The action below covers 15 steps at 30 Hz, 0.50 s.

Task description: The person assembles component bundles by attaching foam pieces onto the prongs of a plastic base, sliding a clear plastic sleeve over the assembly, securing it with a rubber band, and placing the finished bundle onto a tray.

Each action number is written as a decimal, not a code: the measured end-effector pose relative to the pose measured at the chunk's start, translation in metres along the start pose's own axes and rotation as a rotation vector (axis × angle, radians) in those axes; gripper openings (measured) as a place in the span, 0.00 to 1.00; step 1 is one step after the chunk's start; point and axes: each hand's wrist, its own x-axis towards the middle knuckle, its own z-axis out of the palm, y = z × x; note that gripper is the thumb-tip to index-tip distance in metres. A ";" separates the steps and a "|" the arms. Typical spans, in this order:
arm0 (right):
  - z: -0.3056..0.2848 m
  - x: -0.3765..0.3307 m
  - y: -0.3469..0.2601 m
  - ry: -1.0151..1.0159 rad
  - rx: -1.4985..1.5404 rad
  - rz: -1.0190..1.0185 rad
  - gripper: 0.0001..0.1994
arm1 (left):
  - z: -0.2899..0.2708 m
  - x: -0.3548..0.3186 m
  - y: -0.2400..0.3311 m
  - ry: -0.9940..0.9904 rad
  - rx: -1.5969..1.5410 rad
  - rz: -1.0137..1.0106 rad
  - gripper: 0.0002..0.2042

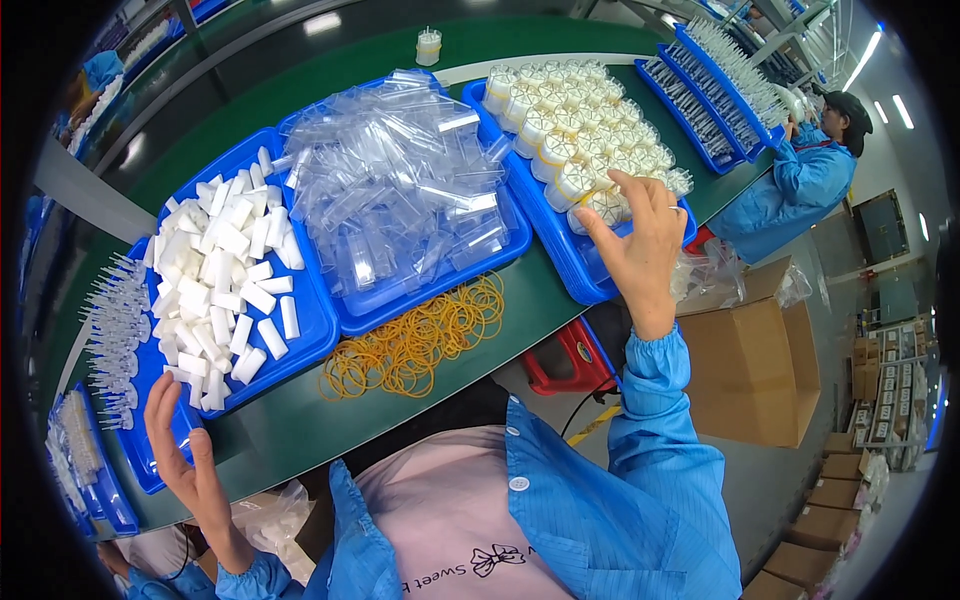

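left hand was spread empty; upper right, bundles were best pinched lightly, grip by right hand unclear!

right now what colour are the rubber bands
The rubber bands are amber-yellow, best seen in the head view.

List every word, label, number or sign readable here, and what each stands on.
Pink shirt: dark lettering beside a bow drawing; wording not copied.
Red stool: round mark, too small to read.
Boxes on the far rack: pale labels, too small to read.
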 end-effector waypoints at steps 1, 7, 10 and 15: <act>-0.003 0.001 -0.001 0.001 0.001 -0.005 0.20 | -0.004 0.000 -0.005 0.004 -0.001 -0.003 0.23; -0.023 0.040 -0.026 0.074 0.402 -0.094 0.14 | -0.027 0.001 -0.030 0.041 0.021 -0.030 0.17; 0.003 0.104 -0.031 -0.036 0.306 -0.476 0.12 | -0.033 0.000 -0.023 0.036 -0.003 -0.046 0.14; 0.073 0.157 -0.031 -0.488 -0.118 -0.576 0.24 | -0.032 0.001 0.004 -0.052 -0.098 -0.020 0.13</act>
